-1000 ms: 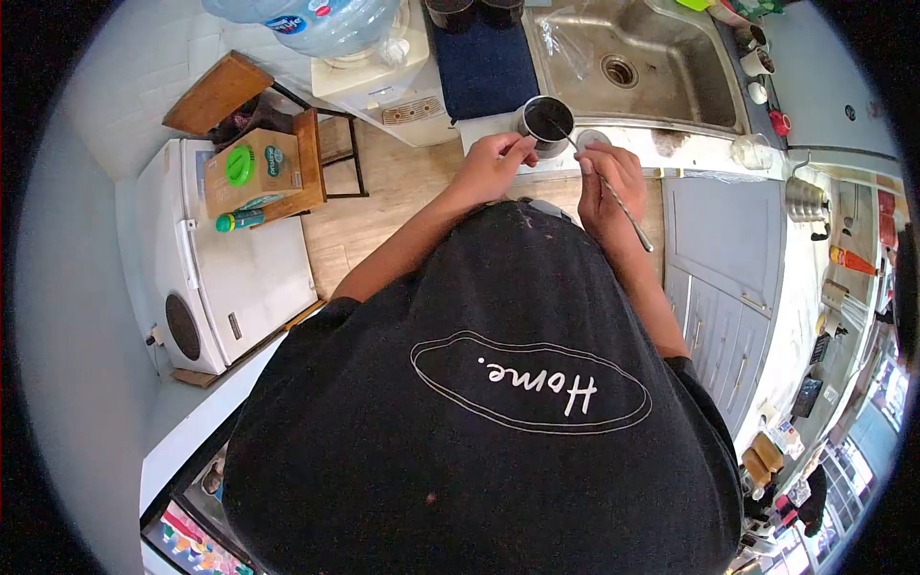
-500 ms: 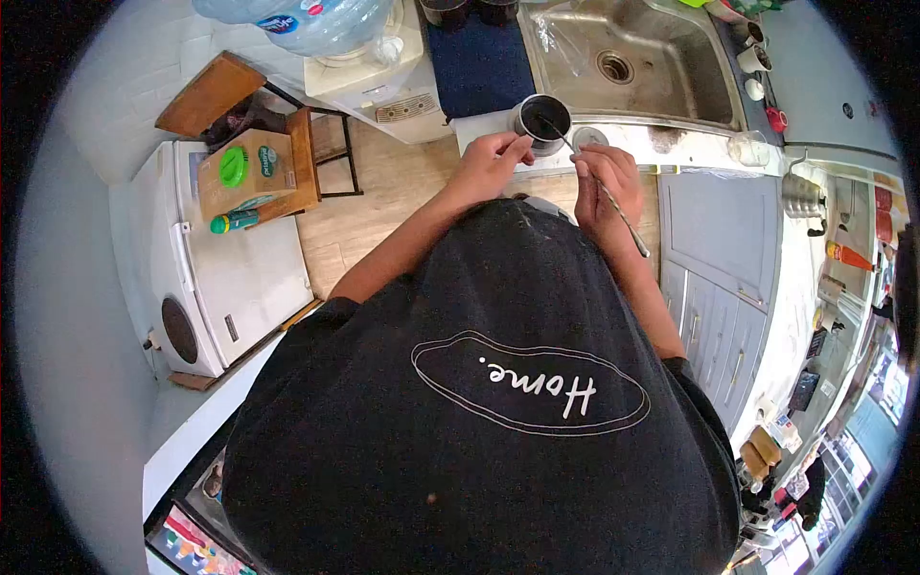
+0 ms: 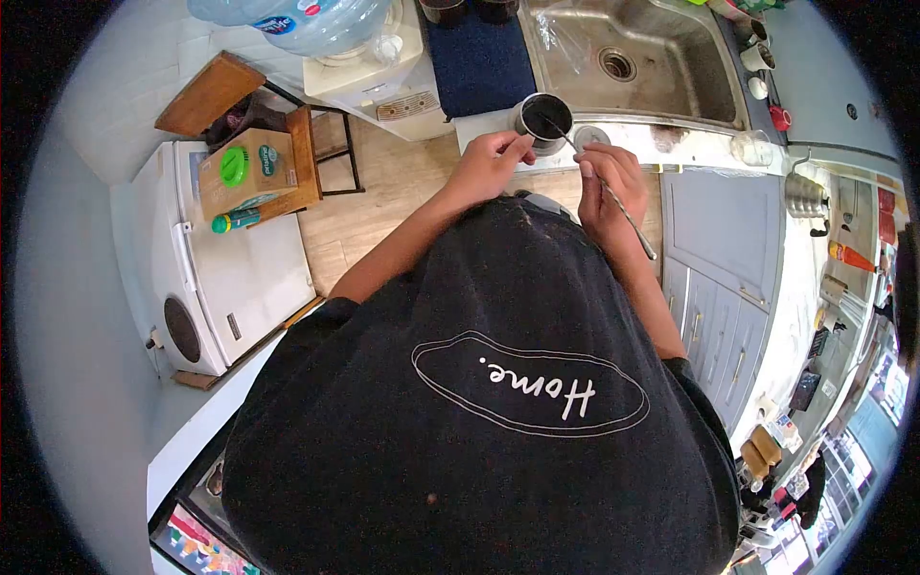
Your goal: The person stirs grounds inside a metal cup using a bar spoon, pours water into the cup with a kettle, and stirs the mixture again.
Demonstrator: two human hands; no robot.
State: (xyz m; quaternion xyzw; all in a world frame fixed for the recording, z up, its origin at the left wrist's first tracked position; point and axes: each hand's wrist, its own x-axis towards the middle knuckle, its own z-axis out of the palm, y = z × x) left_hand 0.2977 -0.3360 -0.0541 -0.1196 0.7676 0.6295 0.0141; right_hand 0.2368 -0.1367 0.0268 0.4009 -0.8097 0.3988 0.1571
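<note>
Holding the twisted rod (image 3: 639,233), right hand (image 3: 609,187) has edged rightward.

"Home." on black shirt (image 3: 479,479)

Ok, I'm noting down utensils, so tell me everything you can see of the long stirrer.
The long stirrer is a thin, silvery, metal-looking rod, its upper part twisted like rope. The right hand grips it partway along; the free end sticks out past the hand, back towards the person. It slants, with its other end reaching into the dark contents of the cup by the left hand's fingertips. The tip is hidden, so its shape cannot be told.
</note>
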